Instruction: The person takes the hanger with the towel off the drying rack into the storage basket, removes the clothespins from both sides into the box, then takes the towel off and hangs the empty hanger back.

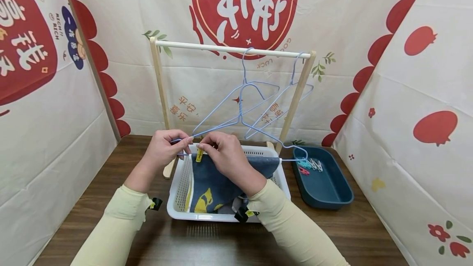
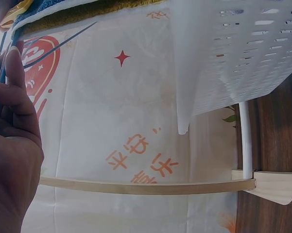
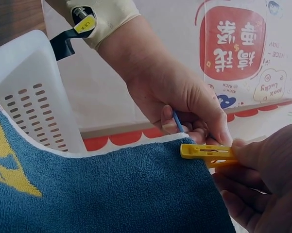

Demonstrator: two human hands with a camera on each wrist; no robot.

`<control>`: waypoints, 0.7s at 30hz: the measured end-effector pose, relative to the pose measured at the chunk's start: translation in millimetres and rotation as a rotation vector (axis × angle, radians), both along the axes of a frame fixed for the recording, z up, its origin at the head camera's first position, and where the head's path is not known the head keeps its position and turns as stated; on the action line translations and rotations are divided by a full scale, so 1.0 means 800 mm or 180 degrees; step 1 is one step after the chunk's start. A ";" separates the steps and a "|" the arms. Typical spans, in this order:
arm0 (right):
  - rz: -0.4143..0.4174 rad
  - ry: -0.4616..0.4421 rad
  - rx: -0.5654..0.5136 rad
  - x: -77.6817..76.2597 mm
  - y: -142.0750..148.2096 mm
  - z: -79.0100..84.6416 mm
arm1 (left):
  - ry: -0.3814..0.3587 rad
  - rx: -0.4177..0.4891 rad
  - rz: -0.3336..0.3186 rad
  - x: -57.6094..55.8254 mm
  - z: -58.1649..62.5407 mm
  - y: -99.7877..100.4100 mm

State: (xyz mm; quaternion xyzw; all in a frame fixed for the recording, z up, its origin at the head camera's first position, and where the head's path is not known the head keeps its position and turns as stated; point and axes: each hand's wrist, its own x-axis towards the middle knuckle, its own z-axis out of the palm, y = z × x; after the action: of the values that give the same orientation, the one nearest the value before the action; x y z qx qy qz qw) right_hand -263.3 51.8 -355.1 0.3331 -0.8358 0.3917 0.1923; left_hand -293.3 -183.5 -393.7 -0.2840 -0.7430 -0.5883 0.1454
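My left hand (image 1: 167, 147) grips the left end of a blue wire hanger (image 1: 240, 110), its fingers curled round the wire in the left wrist view. Over the hanger's lower bar hangs a dark blue towel (image 1: 221, 175) with yellow patches and a white edge. A yellow clothespin (image 3: 209, 152) sits on the towel's top edge near its left corner. Thumb and fingers of my right hand (image 1: 227, 155) pinch the clothespin's outer end, close beside the left hand. The towel's lower part lies down in a white basket (image 1: 175, 204).
Behind the basket stands a wooden rack with a white rod (image 1: 221, 47), where two blue hangers (image 1: 271, 108) hang. On the right, a dark teal tray (image 1: 332, 192) holds several clothespins (image 1: 315, 165). Printed cloth walls (image 1: 406, 134) enclose the brown table (image 1: 148, 241).
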 end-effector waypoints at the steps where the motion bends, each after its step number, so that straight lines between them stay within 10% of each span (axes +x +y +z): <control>1: 0.0003 0.0013 -0.0010 0.000 0.000 0.000 | -0.0002 -0.0002 0.0003 0.000 -0.001 0.000; 21: 0.0087 0.0007 -0.0309 0.004 0.002 0.003 | -0.0113 -0.0033 0.0041 0.001 0.000 -0.004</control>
State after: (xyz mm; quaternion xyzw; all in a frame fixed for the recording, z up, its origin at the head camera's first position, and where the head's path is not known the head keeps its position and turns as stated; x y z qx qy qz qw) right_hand -260.0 53.1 -352.5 0.3352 -0.8110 0.4341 0.2037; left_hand -292.2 -186.7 -393.4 -0.2696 -0.7503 -0.5885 0.1345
